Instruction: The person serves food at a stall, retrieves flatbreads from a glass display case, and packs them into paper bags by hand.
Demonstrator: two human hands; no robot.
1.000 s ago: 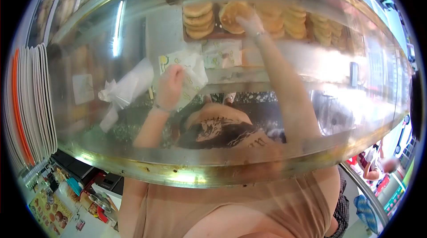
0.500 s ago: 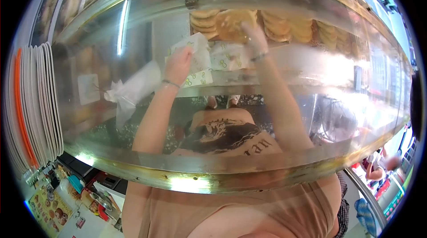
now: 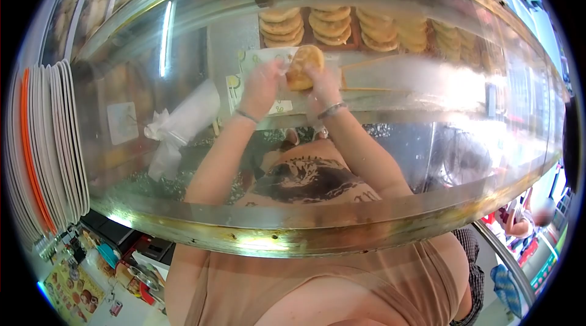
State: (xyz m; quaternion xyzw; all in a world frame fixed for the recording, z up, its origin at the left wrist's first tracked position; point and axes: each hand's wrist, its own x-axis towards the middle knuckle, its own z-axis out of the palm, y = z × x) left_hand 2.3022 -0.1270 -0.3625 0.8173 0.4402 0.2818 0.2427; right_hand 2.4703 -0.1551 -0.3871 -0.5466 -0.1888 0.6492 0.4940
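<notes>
Behind the glass, my right hand (image 3: 325,85) grips a round golden bread (image 3: 306,64), tilted up. Close beside it on the left, my left hand (image 3: 260,89) is closed on a white paper bag (image 3: 268,55), which reaches up to the bread's left edge. Glare and blur hide the exact finger contact and the bag's opening. Printed paper sheets (image 3: 235,85) lie under and beside my left hand. Just beyond my hands, stacks of similar breads (image 3: 330,24) stand on a brown tray (image 3: 342,46).
The curved glass case's metal-edged rim (image 3: 262,242) crosses in front of my chest. A white plastic bag (image 3: 186,115) is left of my arms. Upright white plates (image 3: 64,143) and one orange plate stand at far left. A person (image 3: 522,223) is at far right.
My right hand has come down from the stacks with a bread, towards my left hand. My left hand and the paper bag have moved right, beside the bread.
</notes>
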